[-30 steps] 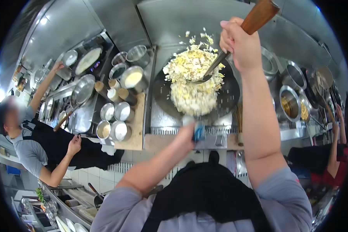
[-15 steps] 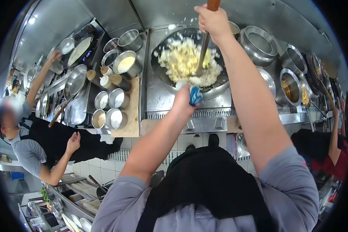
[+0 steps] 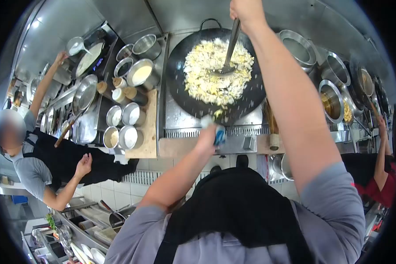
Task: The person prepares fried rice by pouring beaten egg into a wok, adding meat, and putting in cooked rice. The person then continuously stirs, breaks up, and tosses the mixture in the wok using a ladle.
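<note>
My left hand (image 3: 206, 139) is closed around a blue-and-white cloth (image 3: 220, 135) at the near rim of a large black wok (image 3: 176, 86); the wok's near handle is hidden under it. Fried rice with yellow egg (image 3: 207, 61) spreads over the wok's middle, with loose grains scattered toward the near side. Up at the top edge, my right hand (image 3: 249, 14) is wrapped around the handle of a metal ladle (image 3: 232, 42). Its head rests in the rice. A loop handle (image 3: 211, 20) shows on the wok's far rim.
To the left, metal pots, one with yellow liquid (image 3: 142, 75), squeeze bottles (image 3: 119, 94) and small tins (image 3: 130, 137) crowd the counter. Steel bowls (image 3: 331, 101) stand at right. One co-worker (image 3: 35, 154) works at left, holding a ladle over a pan; another person's arm (image 3: 381, 154) shows at right.
The wok has come nearer to me with my left hand, uncovering its far handle. The rice has gathered toward the middle. My right hand has moved up and slightly right.
</note>
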The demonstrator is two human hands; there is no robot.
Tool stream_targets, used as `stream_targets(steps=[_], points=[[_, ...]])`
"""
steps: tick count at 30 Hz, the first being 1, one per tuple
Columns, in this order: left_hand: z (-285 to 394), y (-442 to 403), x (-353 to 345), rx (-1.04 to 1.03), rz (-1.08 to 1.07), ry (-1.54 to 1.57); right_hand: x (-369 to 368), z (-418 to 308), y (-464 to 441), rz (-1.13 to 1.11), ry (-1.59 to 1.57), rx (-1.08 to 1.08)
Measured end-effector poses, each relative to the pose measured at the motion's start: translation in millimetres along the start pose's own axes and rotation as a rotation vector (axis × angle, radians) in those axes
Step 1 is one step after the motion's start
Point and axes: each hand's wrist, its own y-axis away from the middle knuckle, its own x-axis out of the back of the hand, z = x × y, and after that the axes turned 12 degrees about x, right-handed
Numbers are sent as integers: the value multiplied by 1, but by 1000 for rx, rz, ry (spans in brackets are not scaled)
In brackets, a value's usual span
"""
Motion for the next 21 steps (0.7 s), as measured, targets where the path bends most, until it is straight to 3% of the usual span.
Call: stream_targets(steps=[2,3,6,9,13,15,16,17,21], points=[[-18,3,14,66,138,-76,8,-23,-31,-125,-236,-31],[-12,22,8,58,105,-170,7,-47,-38,-113,-251,16],[30,-1,-19,-21,-101,147,13,-111,-43,-163,-203,130],[77,-24,-48,-43,-22,3,19,-149,-49,-201,-232,317],[60,-2,-42,14,-122,-72,44,-107,-21,-238,-337,310],[42,12,-32,171,-184,-72,23,-18,16,60,-310,108],[30,10,-25,178,-240,-32,25,50,39,-8,-264,-57],[17,8,-19,189,-297,7,36,69,35,-100,-331,-102],[-8,27,9,197,-296,10,25,3,-4,-229,-332,-112]])
